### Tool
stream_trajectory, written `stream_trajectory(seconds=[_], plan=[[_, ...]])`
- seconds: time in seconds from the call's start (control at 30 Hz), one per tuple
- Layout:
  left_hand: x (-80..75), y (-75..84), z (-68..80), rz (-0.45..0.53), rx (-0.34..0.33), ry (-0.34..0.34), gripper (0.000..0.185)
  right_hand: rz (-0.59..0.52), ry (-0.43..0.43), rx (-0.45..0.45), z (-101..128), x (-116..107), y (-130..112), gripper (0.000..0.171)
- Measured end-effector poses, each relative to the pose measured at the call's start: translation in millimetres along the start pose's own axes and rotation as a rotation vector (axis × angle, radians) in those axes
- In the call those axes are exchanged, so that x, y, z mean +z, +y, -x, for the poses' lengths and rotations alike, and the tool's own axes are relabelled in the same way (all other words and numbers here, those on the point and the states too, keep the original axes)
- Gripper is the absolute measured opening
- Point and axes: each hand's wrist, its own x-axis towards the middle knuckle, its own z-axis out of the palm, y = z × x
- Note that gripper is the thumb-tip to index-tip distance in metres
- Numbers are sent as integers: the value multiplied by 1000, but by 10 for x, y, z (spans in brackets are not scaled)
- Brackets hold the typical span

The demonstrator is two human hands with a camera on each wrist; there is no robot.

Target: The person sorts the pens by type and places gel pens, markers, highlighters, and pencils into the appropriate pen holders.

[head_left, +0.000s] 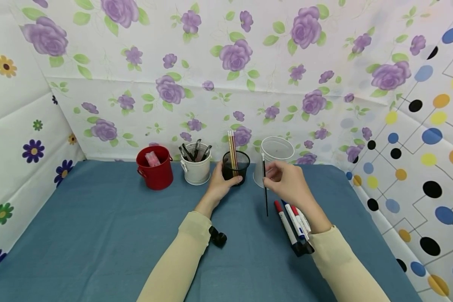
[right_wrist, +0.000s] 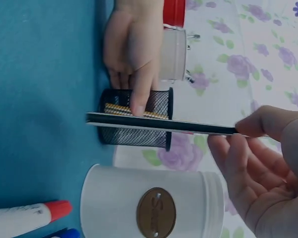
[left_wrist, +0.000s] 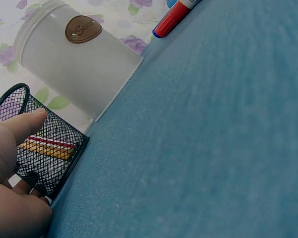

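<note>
Pencil [head_left: 265, 188], thin and black, hangs upright from the pinched fingertips of the right hand [head_left: 288, 182], above the bench [head_left: 98, 235] just right of the black mesh cup [head_left: 235, 167]. It looks light and stiff, best held near its upper end. The left hand [head_left: 220, 184] wraps that cup, steadying it; yellow pencils [head_left: 232, 151] already stand inside and may crowd the opening. A clear plastic jar [head_left: 275, 153] stands close behind, markers [head_left: 292, 222] lie under the right wrist.
</note>
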Motion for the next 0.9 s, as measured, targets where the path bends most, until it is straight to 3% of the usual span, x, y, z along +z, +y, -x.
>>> stream_trajectory(seconds=[0.3,0.53,0.9], plan=[[8,21,-6,-1,0,8,88,-135,172,-14,-253,-46,-207,23],[5,42,3,2,-11,12,87,-187,289,-98,-518,-24,-352,24],[1,9,-12,11,-6,16,85,-225,340,-124,-905,165,-436,26]])
